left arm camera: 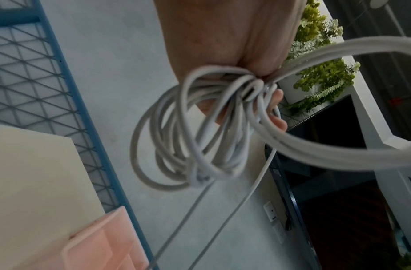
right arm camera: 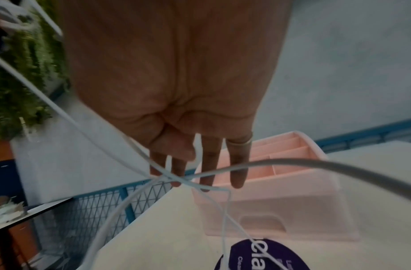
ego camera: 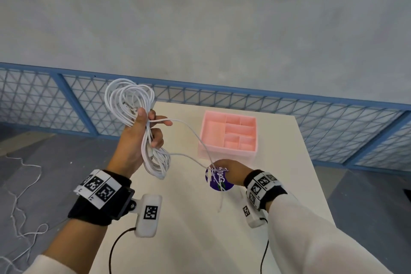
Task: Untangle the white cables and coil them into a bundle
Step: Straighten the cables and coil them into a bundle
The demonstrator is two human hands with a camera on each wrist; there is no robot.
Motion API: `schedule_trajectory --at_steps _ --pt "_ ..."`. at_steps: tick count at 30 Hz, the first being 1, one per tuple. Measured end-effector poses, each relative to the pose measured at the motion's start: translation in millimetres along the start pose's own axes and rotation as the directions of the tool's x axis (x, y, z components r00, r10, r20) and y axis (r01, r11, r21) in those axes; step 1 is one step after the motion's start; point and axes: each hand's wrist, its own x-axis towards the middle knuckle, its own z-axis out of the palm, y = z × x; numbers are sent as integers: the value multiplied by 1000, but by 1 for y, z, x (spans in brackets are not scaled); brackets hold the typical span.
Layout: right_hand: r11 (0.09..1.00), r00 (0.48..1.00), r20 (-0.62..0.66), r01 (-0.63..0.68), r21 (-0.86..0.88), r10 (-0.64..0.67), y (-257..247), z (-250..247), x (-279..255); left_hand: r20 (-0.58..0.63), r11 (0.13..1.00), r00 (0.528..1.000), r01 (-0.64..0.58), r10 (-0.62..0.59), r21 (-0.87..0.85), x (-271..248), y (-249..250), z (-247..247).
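My left hand (ego camera: pixel 148 128) is raised over the table's left edge and grips a bundle of white cable loops (ego camera: pixel 130 98) at its waist. More loops hang below the fist (ego camera: pixel 156 162). The left wrist view shows the coil (left arm camera: pixel 188 138) bunched under my curled fingers (left arm camera: pixel 277 124). Two loose strands (ego camera: pixel 189 128) run from that fist to my right hand (ego camera: pixel 226 169), low over the table. In the right wrist view the strands cross (right arm camera: pixel 167 177) at my right hand's (right arm camera: pixel 200 175) straight fingertips; a thin end (right arm camera: pixel 225 228) hangs down.
A pink divided organiser tray (ego camera: pixel 229 151) stands on the white table (ego camera: pixel 189 229) just beyond my right hand. A round purple label (ego camera: pixel 220 186) lies under that hand. A blue mesh fence (ego camera: pixel 289 107) runs behind the table. White string (ego camera: pixel 22 184) trails on the grey floor at left.
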Motion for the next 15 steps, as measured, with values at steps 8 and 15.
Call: schedule_trajectory --at_steps 8,15 --pt "1000 997 -75 15 -17 -16 19 0 -3 -171 995 985 -6 23 98 -7 -1 -28" --pt "855 897 -365 -28 518 250 48 3 -12 -235 997 972 16 2 74 -6 -5 -36"
